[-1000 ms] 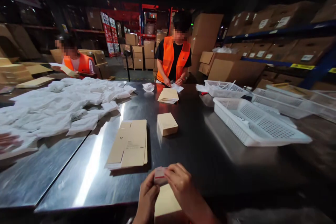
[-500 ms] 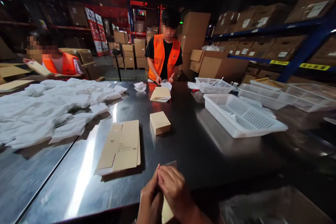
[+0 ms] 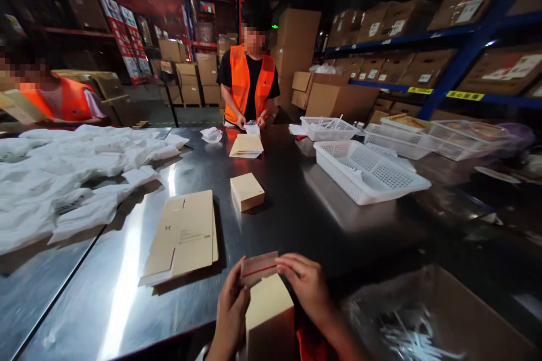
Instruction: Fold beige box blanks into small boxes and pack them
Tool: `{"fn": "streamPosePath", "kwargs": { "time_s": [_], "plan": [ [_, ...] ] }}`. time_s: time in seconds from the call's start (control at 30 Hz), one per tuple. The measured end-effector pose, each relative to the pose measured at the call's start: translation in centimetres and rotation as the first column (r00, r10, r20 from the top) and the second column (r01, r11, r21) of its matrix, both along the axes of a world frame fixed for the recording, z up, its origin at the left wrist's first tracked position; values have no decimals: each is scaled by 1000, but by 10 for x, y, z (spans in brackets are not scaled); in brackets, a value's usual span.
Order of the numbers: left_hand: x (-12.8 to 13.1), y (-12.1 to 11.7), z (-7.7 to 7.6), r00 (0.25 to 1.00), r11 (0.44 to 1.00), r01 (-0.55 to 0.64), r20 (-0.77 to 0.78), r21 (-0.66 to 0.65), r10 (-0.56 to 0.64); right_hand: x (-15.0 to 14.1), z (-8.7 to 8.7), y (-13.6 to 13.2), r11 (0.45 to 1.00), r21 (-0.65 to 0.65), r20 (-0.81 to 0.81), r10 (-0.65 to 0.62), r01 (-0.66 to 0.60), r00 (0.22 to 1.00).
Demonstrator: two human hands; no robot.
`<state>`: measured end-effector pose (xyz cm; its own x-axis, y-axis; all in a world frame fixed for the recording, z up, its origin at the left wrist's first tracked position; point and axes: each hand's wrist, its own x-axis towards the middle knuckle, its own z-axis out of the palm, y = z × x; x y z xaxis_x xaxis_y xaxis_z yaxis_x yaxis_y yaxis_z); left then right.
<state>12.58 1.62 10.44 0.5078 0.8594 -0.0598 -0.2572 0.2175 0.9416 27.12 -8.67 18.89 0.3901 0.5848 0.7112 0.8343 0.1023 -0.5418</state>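
Between my hands is a small see-through plastic bag or film [image 3: 259, 268] with a red stripe across it; which of the two I cannot tell. My left hand [image 3: 232, 307] pinches its left end, and my right hand [image 3: 305, 285] has the right end between thumb and fingers. Right below the film stands a tan cardboard box [image 3: 270, 307] at the table's near edge, beside my left palm. Ahead to the left lies a stack of flattened tan cartons [image 3: 184, 237] with printing. A small closed tan box [image 3: 248, 190] sits further up the table.
White packets [image 3: 71, 163] cover the left of the metal table [image 3: 105, 287]. White baskets [image 3: 368, 175] stand on the right. An open carton [image 3: 470, 316] with plastic scraps is at my lower right. Across, a person in an orange vest [image 3: 249, 82] handles a packet; another sits left.
My hands have moved apart, stretching the striped film between them, where they were clasped together. The tan box under them now shows more. My view has turned a little to the right.
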Motion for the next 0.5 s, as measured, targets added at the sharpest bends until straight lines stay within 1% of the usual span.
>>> {"fn": "streamPosePath", "kwargs": {
  "time_s": [0.07, 0.1, 0.17, 0.23, 0.3, 0.37, 0.43, 0.5],
  "plan": [
    [1, -1, 3, 999, 1000, 26, -47, 4, -26, -18, -6, 14, 997, -36, 120, 70, -66, 990],
    [1, -2, 5, 997, 999, 41, -62, 3, -41, -27, -9, 22, 996, -46, 166, 82, -75, 983],
    [1, -4, 10, 995, 998, 50, -92, 29, -47, -41, -17, 36, 997, -55, 228, 72, -61, 971],
    [0, -7, 15, 991, 996, 52, -126, 71, -42, -48, -23, 44, 998, -54, 253, 45, -32, 966],
    [-1, -9, 18, 988, 992, 60, -145, 111, -44, -49, -27, 48, 998, -60, 243, 13, 1, 970],
    [0, -10, 18, 987, 989, 76, -150, 126, -56, -47, -30, 50, 997, -68, 209, -12, 27, 978],
    [2, -11, 12, 988, 988, 93, -135, 124, -76, -45, -30, 52, 997, -61, 152, -27, 37, 988],
    [5, -13, 2, 995, 992, 65, -78, 104, -57, -40, -29, 54, 998, -52, 64, -40, 44, 997]
  ]
}}
